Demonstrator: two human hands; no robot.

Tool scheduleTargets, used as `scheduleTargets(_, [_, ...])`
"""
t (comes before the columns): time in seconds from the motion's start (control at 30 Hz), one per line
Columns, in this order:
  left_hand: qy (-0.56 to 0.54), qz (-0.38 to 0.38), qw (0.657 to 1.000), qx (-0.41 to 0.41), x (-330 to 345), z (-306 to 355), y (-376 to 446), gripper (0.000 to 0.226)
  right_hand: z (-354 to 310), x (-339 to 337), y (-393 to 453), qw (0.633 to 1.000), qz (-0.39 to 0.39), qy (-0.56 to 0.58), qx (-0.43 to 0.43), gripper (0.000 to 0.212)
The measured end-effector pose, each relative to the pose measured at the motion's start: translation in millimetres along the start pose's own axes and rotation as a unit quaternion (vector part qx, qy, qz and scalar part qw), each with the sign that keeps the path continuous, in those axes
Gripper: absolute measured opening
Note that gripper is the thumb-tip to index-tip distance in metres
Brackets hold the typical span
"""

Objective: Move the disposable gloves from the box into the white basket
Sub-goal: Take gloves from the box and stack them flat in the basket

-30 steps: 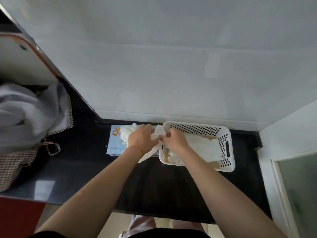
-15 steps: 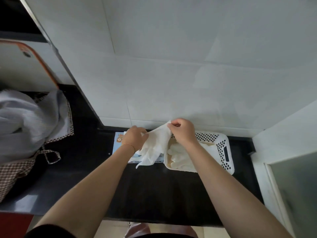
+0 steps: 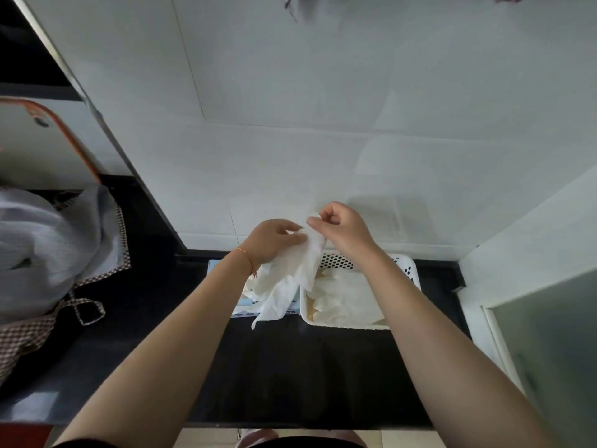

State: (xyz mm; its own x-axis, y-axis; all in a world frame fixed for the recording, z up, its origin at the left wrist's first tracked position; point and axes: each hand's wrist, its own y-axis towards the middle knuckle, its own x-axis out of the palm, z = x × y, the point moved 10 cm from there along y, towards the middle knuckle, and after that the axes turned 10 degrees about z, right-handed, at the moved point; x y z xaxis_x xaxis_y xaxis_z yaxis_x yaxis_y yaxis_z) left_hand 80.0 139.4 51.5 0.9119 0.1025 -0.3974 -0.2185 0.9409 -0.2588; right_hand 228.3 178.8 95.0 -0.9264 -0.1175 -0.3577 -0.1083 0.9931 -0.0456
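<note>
A white disposable glove (image 3: 287, 279) hangs in the air between the box and the basket. My right hand (image 3: 342, 229) pinches its top edge, and my left hand (image 3: 273, 242) grips it just to the left. The light blue glove box (image 3: 240, 310) lies on the black counter under my left wrist, mostly hidden, with more white glove material bulging from its top. The white perforated basket (image 3: 408, 273) stands to the right of the box against the wall. Several white gloves (image 3: 345, 295) lie flat inside it.
The black counter (image 3: 290, 367) runs along a white tiled wall. A grey cloth with checked trim (image 3: 48, 247) is piled at the left. A white cabinet side (image 3: 533, 253) and a frosted glass panel (image 3: 555, 357) close off the right end.
Both hands have risen from the box with the glove, which now hangs stretched out and higher. The view has tilted up toward the wall.
</note>
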Motion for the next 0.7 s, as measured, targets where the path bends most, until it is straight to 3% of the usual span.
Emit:
scheduleTargets(0.07, [0.007, 0.066, 0.998, -0.014, -7, -6, 4, 0.011, 8, -10, 0, 1.000, -0.003, -0.005, 0.017, 0.020])
scheduleTargets(0.13, [-0.041, 0.121, 0.991, -0.048, -13, -18, 5, 0.012, 23, -8, -5, 0.996, -0.061, -0.038, 0.050, 0.025])
scheduleTargets(0.2, [-0.071, 0.129, 0.987, -0.063, -8, -17, 3, 0.013, 41, -7, -13, 0.984, -0.123, -0.097, 0.082, 0.033])
scheduleTargets(0.3, [-0.082, 0.098, 0.990, -0.060, 5, -10, -3, 0.013, 55, -7, -19, 0.977, -0.142, -0.122, 0.106, 0.043])
scheduleTargets(0.43, [-0.199, -0.030, 0.977, -0.070, 30, 2, -14, 0.010, 57, -16, -22, 0.984, -0.106, -0.093, 0.109, 0.059])
scheduleTargets(0.5, [-0.228, -0.072, 0.969, -0.067, 37, 12, -18, 0.009, 55, -16, -25, 0.984, -0.119, -0.085, 0.107, 0.052])
scheduleTargets(0.57, [-0.232, -0.065, 0.968, -0.068, 38, 19, -21, 0.015, 52, -17, -27, 0.983, -0.127, -0.076, 0.107, 0.033])
scheduleTargets(0.7, [-0.175, 0.070, 0.980, -0.071, 14, 5, -12, 0.015, 57, -39, -23, 0.987, -0.067, -0.090, 0.119, 0.011])
